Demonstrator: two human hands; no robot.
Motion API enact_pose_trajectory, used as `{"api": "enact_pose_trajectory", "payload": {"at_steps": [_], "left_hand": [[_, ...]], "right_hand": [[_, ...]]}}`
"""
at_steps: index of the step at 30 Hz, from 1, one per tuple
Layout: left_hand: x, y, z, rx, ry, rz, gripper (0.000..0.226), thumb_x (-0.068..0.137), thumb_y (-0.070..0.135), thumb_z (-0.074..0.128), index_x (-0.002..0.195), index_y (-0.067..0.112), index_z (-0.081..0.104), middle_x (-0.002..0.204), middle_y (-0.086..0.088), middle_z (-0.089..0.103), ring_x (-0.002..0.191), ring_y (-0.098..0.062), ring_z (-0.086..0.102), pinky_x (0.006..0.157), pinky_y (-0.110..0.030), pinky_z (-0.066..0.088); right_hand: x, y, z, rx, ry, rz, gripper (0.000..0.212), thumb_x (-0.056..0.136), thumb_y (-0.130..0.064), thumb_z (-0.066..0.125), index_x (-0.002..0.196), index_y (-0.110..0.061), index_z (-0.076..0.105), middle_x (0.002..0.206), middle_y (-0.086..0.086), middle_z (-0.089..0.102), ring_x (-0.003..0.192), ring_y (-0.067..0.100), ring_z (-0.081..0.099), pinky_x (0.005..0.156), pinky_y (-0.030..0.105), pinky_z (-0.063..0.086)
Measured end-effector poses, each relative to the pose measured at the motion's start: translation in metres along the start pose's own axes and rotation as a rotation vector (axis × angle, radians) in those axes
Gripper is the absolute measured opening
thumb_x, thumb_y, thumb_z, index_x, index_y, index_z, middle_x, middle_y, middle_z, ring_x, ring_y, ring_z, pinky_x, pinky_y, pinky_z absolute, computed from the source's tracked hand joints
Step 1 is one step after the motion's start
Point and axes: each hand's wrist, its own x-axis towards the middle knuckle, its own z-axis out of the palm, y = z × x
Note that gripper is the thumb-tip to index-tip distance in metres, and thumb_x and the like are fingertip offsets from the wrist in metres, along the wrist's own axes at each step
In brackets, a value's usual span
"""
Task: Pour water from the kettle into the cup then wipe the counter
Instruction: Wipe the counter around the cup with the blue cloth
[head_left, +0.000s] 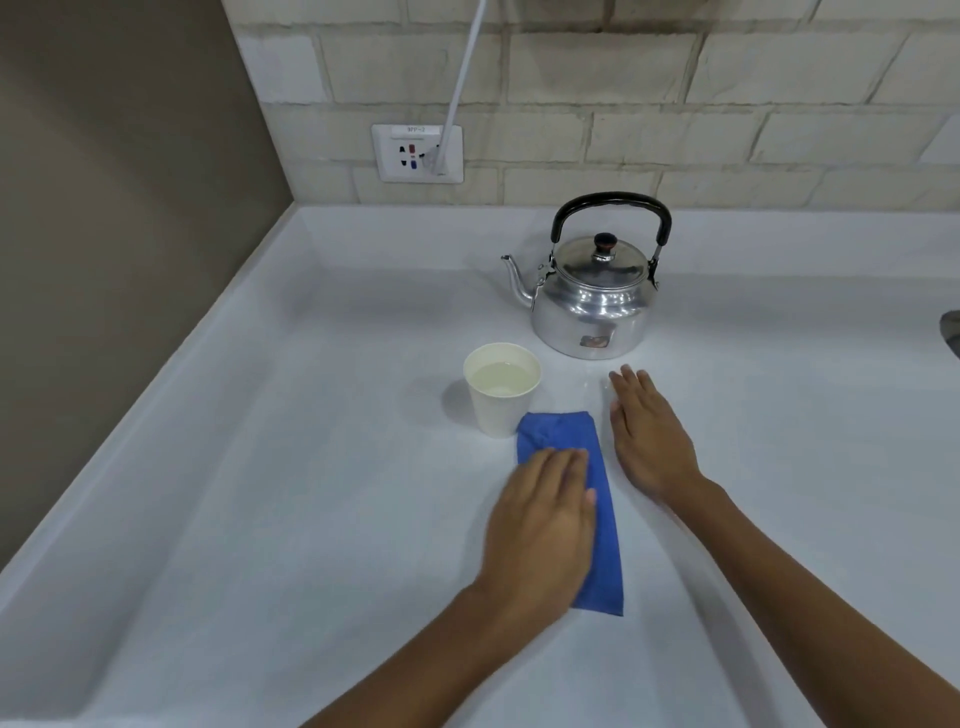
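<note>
A shiny metal kettle (592, 296) with a black handle stands upright on the white counter (311, 519), spout pointing left. In front of it, to the left, a white paper cup (501, 395) holds water. A folded blue cloth (582, 493) lies flat just right of the cup. My left hand (540, 525) rests palm down on the cloth's left half, fingers together. My right hand (649, 436) lies flat on the bare counter right of the cloth, fingers spread, holding nothing, just short of the kettle.
A wall socket (417, 154) with a white cable plugged in sits on the brick backsplash behind. A brown wall (104, 208) borders the counter on the left. A dark object (951, 332) shows at the right edge.
</note>
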Motion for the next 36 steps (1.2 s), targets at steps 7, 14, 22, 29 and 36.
{"api": "enact_pose_trajectory", "payload": {"at_steps": [7,14,22,29,36], "left_hand": [[0.017,0.013,0.031,0.264,-0.187,-0.041,0.054,0.098,0.031,0.023,0.141,0.000,0.014,0.151,-0.017,0.019,0.141,-0.028,0.014,0.116,-0.036,0.010],[-0.010,0.007,0.026,0.159,-0.152,0.010,0.043,0.090,0.044,0.041,0.123,0.022,0.056,0.127,0.009,0.059,0.120,-0.008,0.052,0.100,-0.021,0.044],[-0.060,-0.082,-0.003,0.183,0.002,-0.081,0.055,0.096,0.026,0.011,0.126,0.004,0.052,0.131,-0.010,0.055,0.119,-0.021,0.054,0.109,-0.027,0.025],[-0.004,-0.092,0.000,0.198,-0.029,-0.190,0.051,0.093,0.026,0.021,0.122,0.000,0.054,0.127,-0.012,0.059,0.118,-0.025,0.055,0.094,-0.041,0.049],[-0.014,-0.136,-0.002,0.045,-0.076,-0.076,0.057,0.096,0.035,0.005,0.138,0.009,0.032,0.146,-0.005,0.033,0.137,-0.025,0.028,0.114,-0.024,-0.003]], "right_hand": [[0.000,0.011,0.012,-0.105,-0.010,-0.001,0.047,0.100,-0.022,0.020,0.145,-0.009,0.015,0.157,0.008,0.015,0.145,0.020,0.008,0.117,0.030,0.005],[-0.001,0.012,0.012,-0.123,-0.005,-0.017,0.047,0.100,-0.022,0.021,0.145,-0.009,0.014,0.157,0.008,0.015,0.145,0.020,0.009,0.118,0.031,0.006],[0.000,0.010,0.014,-0.138,0.013,-0.011,0.047,0.099,-0.020,0.022,0.145,-0.009,0.016,0.157,0.007,0.016,0.145,0.020,0.009,0.120,0.034,0.010],[0.001,0.007,0.018,-0.154,0.018,0.003,0.048,0.099,-0.020,0.020,0.145,-0.008,0.014,0.157,0.008,0.014,0.145,0.020,0.007,0.120,0.034,0.007],[-0.001,0.012,0.018,-0.158,0.027,-0.016,0.048,0.099,-0.021,0.021,0.145,-0.010,0.013,0.157,0.007,0.014,0.145,0.019,0.009,0.119,0.032,0.007]]}}
